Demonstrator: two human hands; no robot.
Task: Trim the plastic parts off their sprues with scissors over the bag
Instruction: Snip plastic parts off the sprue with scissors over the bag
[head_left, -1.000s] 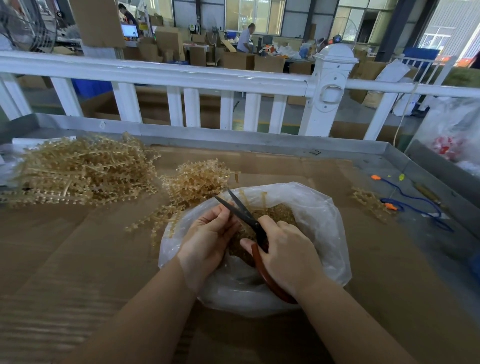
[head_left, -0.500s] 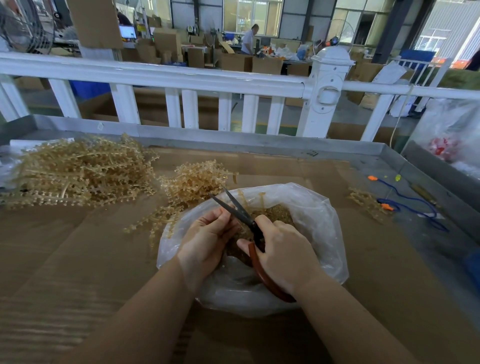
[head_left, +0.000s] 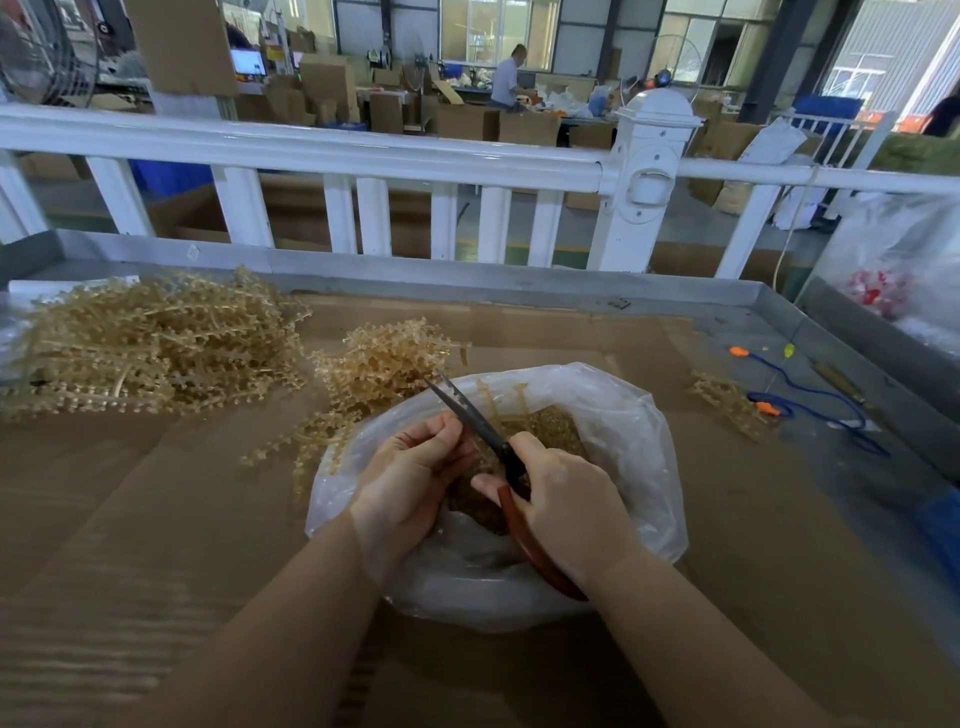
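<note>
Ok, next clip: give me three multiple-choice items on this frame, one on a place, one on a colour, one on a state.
1. Where does the biggest pile of untrimmed sprues lie?
A. far left on the cardboard
B. inside the bag
C. on the white railing

2. What colour are the handles of the scissors?
A. blue
B. reddish-brown
C. yellow

3. What is the right hand doing?
A. resting flat on the table
B. holding the bag's rim
C. gripping the scissors

Key:
1 A, the tan heap sits at the table's far left, apart from the clear plastic bag.
2 B, a reddish-brown loop curves out beneath the right hand.
3 C, its fingers curl round the handles, with the dark blades pointing up and left past the left hand, which pinches a piece over the bag.
</note>
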